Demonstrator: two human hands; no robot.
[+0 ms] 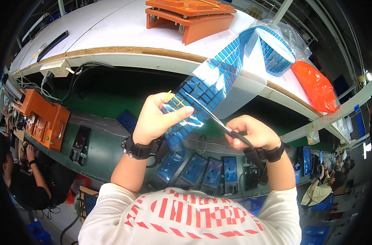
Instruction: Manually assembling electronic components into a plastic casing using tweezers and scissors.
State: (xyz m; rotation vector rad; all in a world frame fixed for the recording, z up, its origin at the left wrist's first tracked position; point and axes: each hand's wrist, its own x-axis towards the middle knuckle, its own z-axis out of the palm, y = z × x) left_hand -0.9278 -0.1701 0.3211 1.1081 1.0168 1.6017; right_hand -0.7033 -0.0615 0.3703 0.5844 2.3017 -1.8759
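A long strip of small blue rectangular stickers on clear backing hangs from a large roll on the bench. My left hand is closed on the strip near its lower end, thumb on top, with a yellow band on one finger. The loose end dangles below that hand. My right hand grips a pair of scissors by the black handles. Their metal blades point up and left, over the strip just right of my left thumb. I cannot tell whether the blades touch it.
An orange fixture stands on the white bench, with a red plastic bag at its right end. Below, a green conveyor carries several dark housings with blue film. Another orange fixture stands left. Co-workers sit at both sides.
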